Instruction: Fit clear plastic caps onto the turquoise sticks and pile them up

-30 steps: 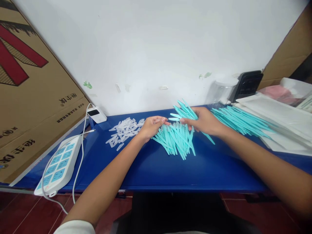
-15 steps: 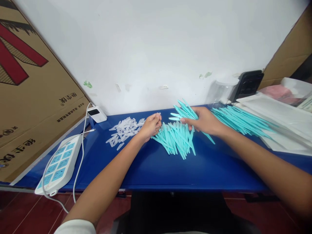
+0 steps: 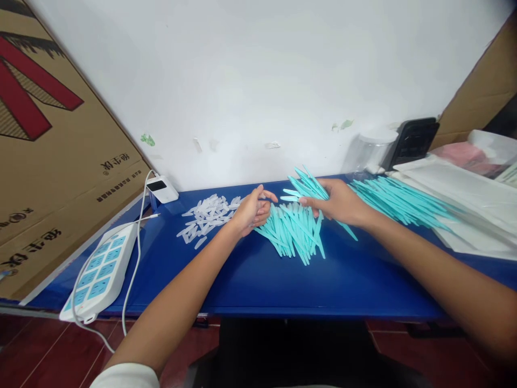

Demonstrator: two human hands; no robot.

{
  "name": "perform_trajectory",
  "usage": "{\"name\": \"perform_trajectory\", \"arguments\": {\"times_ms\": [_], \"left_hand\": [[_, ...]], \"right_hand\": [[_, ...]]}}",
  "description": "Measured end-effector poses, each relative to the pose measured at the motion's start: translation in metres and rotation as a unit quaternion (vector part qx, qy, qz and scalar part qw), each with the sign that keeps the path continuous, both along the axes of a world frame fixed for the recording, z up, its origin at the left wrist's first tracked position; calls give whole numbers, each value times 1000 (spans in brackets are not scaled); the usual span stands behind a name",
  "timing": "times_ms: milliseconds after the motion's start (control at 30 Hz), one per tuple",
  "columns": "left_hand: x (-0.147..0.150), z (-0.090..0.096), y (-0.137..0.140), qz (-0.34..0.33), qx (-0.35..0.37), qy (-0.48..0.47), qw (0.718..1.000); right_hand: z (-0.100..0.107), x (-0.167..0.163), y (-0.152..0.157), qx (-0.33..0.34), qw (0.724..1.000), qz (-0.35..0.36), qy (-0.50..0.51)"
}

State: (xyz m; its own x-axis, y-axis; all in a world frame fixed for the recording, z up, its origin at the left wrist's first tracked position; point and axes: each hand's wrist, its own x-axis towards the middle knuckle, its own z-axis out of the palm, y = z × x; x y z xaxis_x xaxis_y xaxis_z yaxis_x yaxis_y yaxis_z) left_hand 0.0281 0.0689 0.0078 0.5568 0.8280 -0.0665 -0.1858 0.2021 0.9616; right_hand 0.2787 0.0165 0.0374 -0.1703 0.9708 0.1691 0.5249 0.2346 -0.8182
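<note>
My right hand (image 3: 337, 202) holds a bundle of slim teal plastic sticks (image 3: 306, 186), shaped like eyebrow razors, fanned out toward the left. Beneath and in front of it lies a loose pile of the same sticks (image 3: 293, 231) on the blue table. My left hand (image 3: 254, 209) is just left of that pile, thumb and index finger apart and the other fingers loosely curled. Nothing shows between its fingers, though the palm is partly hidden. Left of this hand, small translucent white caps (image 3: 210, 215) are scattered in a heap.
Another row of teal sticks (image 3: 399, 200) lies at right, beside white sheets (image 3: 476, 199). Behind stand a clear jar (image 3: 375, 151) and a black holder (image 3: 414, 141). A power strip (image 3: 100, 269) with cables, a small white device (image 3: 162, 188) and a cardboard box (image 3: 60, 161) flank the left.
My left hand has loosened from a pinch, its index finger now stretched to the right. The right hand and its bundle have stayed in place.
</note>
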Motion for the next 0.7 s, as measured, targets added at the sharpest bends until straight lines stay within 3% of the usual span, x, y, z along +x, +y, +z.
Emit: {"name": "perform_trajectory", "arguments": {"times_ms": [233, 467, 700], "left_hand": [[4, 1, -6, 28, 44, 23, 998], [10, 5, -14, 4, 26, -9, 1000], [15, 2, -19, 19, 23, 10, 1000]], "right_hand": [[0, -1, -1, -21, 999, 29, 9], [-6, -3, -1, -36, 997, 69, 26], [-5, -3, -2, -21, 997, 64, 24]]}}
